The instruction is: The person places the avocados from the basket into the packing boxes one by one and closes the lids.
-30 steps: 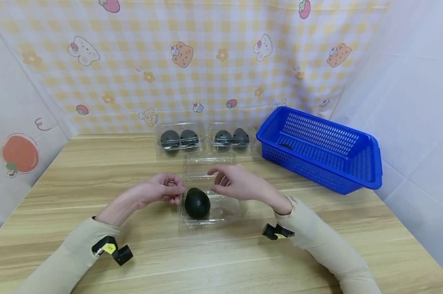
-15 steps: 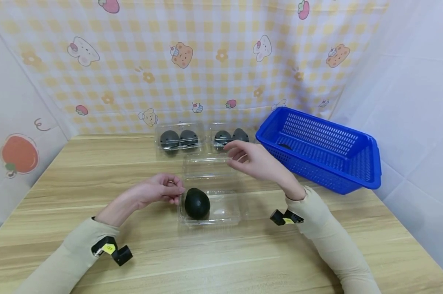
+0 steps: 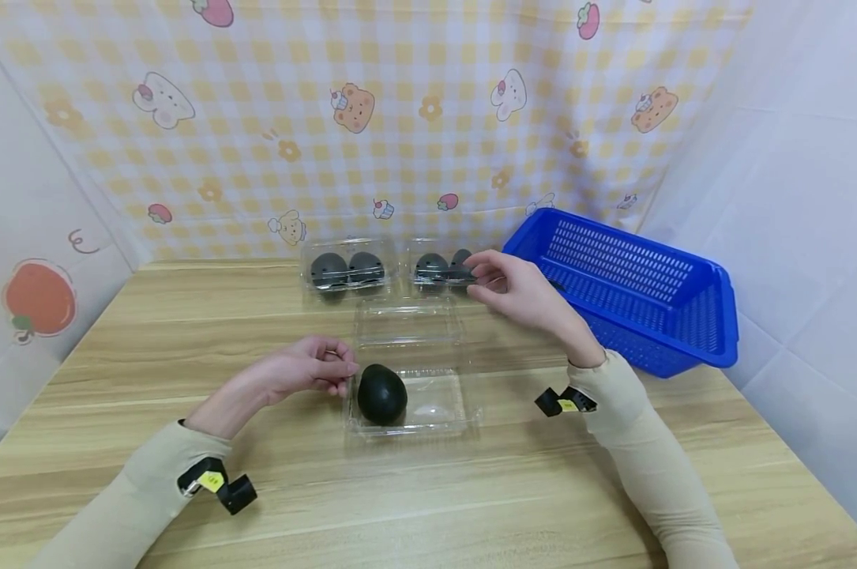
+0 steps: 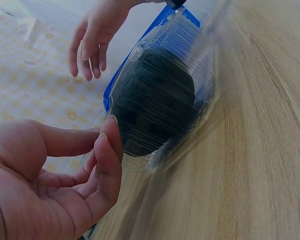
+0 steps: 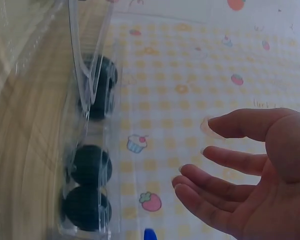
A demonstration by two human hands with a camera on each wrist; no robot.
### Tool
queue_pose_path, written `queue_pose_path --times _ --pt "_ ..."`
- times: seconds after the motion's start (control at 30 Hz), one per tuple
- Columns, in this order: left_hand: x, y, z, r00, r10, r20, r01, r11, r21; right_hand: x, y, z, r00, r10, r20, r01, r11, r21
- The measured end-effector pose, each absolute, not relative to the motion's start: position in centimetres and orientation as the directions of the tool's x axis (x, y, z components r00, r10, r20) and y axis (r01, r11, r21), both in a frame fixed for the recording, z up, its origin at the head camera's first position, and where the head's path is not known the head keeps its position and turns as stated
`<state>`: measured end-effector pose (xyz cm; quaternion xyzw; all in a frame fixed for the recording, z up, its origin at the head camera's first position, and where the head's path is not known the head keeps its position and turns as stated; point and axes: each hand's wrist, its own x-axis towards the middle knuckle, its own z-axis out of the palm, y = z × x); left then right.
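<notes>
My left hand (image 3: 307, 368) pinches the left rim of an open clear plastic clamshell box (image 3: 434, 401) with thumb and index finger; the left wrist view shows the fingertips (image 4: 110, 131) on its edge. A dark green avocado (image 3: 381, 395) sits in the left half of its base, and its lid is folded back towards the far side. My right hand (image 3: 519, 291) hovers between the clamshell and a blue basket (image 3: 630, 316). Its fingers are loosely bent with nothing between them, as the right wrist view shows of this hand (image 5: 250, 175). A dark thing (image 3: 556, 285) inside the basket is mostly hidden.
Two closed clamshell boxes, a left one (image 3: 314, 251) and a right one (image 3: 421, 250), stand at the back before a checked curtain (image 3: 400, 158). Each holds two dark avocados. The basket takes up the back right of the wooden table (image 3: 414, 506).
My right hand has moved from above the open clamshell, back and to the right, to the basket's near left corner. My left hand has stayed at the clamshell's rim.
</notes>
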<state>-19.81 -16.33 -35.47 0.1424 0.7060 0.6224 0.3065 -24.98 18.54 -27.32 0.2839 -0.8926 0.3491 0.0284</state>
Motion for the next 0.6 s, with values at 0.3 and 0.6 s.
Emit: queue_pose_path --times 0.3,0.6 --pt "-19.8 -16.3 -35.4 -0.776 0.573 -0.265 -0.188 0.190 0.964 -27.0 20.9 -27.6 -0.849 -0.437 0.298 -0.524 0.616 -0.589" --pt "-19.7 -16.4 -35.4 -0.776 0.576 -0.258 -0.179 0.191 0.965 -29.0 23.3 -28.7 -0.898 -0.338 0.283 -0.440 0.666 -0.602"
